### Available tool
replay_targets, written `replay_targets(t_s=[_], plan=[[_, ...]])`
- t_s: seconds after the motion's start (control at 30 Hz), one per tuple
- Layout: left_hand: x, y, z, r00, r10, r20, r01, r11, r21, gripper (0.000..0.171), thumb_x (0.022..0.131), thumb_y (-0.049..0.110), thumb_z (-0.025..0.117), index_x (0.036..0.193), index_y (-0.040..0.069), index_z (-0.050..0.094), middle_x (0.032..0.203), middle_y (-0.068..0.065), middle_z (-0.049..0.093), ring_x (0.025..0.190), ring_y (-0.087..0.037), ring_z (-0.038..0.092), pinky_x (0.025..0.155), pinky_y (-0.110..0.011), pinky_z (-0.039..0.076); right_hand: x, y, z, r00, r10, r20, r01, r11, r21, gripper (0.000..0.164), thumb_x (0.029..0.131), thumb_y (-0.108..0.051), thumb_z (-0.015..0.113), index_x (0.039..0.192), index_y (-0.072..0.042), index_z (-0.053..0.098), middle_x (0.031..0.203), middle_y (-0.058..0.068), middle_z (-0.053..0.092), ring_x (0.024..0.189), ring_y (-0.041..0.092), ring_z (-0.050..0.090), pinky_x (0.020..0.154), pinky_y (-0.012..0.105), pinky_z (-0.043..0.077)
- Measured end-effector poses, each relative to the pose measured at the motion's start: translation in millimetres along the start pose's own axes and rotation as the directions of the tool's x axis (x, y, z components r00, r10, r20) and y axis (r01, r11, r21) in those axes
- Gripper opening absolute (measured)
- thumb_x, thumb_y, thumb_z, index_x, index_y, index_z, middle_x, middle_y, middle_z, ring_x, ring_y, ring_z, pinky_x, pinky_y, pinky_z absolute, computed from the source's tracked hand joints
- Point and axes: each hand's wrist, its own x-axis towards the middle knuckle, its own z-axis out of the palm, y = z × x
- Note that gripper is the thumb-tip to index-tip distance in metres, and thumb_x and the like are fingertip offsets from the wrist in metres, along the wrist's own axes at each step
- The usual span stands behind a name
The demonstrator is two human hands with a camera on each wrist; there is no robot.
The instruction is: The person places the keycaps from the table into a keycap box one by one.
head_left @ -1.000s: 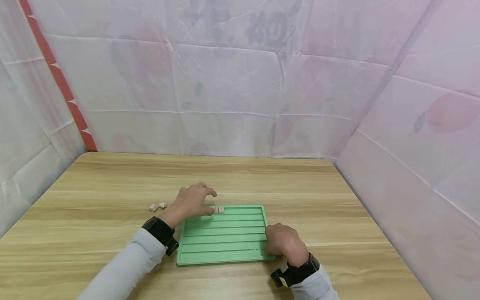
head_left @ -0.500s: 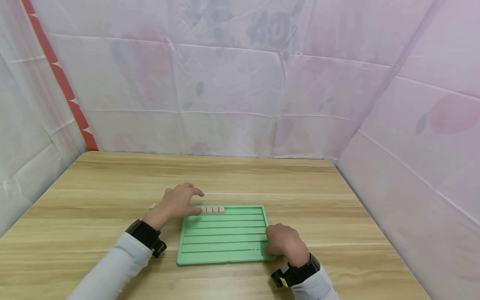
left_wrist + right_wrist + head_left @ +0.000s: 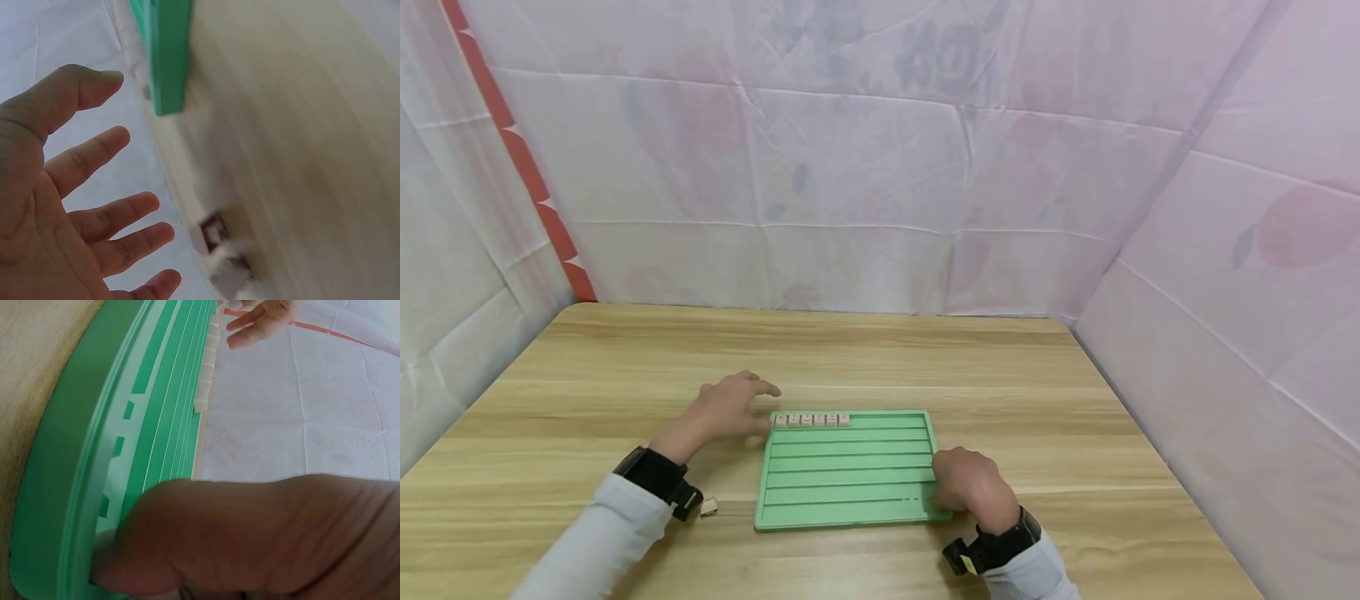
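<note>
A green ridged tray (image 3: 850, 471) lies on the table. Several small beige tiles (image 3: 812, 421) stand side by side in its far slot, starting from the left corner; their marks are too small to read. My left hand (image 3: 718, 412) is at that corner, fingers spread and thumb close to the leftmost tile. The left wrist view shows the palm (image 3: 37, 219) holding nothing, apart from the tray edge (image 3: 169, 62). My right hand (image 3: 967, 479) grips the tray's near right corner, its thumb (image 3: 162, 544) on the rim and the other fingers mostly hidden.
One loose tile (image 3: 708, 506) lies on the wooden table (image 3: 1045, 392) beside the left wrist. Two blurred tiles (image 3: 212, 232) appear below the fingers in the left wrist view. Pale printed sheets (image 3: 850, 167) wall the table's back and sides.
My left hand has slid left along the far slot, uncovering more of the tile row. A loose tile near the left wrist has come into view. The right hand and tray stay put.
</note>
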Motion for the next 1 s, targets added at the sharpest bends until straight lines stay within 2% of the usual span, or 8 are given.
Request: replay_targets(t_s=[0.23,0.57,0.8,1.0], plan=[[-11.1,-5.0,-6.7,1.000,0.003,-0.013,-0.003,0.999,-0.036,0.048,0.071,0.022,0.073,0.117,0.012,0.063,0.119,-0.020,0.053,0.105,-0.038,0.051,0.074,-0.066,0.035,0.0,0.6,0.0,1.000,0.001,-0.003,-0.001,1.000,-0.003,0.013,0.066,0.000,0.063,0.064,-0.007,0.052,0.058,0.003,0.043,0.050,0.016,0.037,0.047,0.027,0.027],[-16.0,-9.9,-7.1,1.000,-0.015,0.009,0.015,0.998,-0.056,0.050,0.073,0.020,0.075,0.120,0.009,0.061,0.119,-0.019,0.053,0.107,-0.039,0.050,0.077,-0.064,0.035,0.2,0.8,1.7,1.000,0.000,-0.010,0.000,1.000,-0.015,0.014,0.065,-0.001,0.063,0.064,-0.007,0.051,0.058,0.003,0.046,0.050,0.016,0.039,0.046,0.027,0.029],[-14.5,-15.8,-6.2,1.000,0.004,0.031,0.000,0.992,-0.128,0.049,0.071,0.007,0.075,0.117,0.000,0.061,0.116,-0.021,0.054,0.106,-0.037,0.050,0.086,-0.051,0.042,-0.6,-0.5,0.3,1.000,0.002,-0.006,-0.002,1.000,-0.014,0.014,0.065,0.000,0.063,0.064,-0.007,0.051,0.058,0.003,0.046,0.050,0.016,0.039,0.046,0.027,0.029],[-13.4,-19.1,-5.9,0.999,-0.002,0.048,0.008,0.991,-0.136,0.047,0.065,-0.003,0.069,0.112,-0.001,0.063,0.108,-0.017,0.059,0.088,-0.026,0.049,0.084,-0.048,0.043,-0.5,-0.6,0.7,1.000,0.001,-0.013,-0.001,1.000,-0.017,0.014,0.065,0.000,0.063,0.063,-0.008,0.051,0.058,0.002,0.044,0.050,0.016,0.038,0.046,0.027,0.028]])
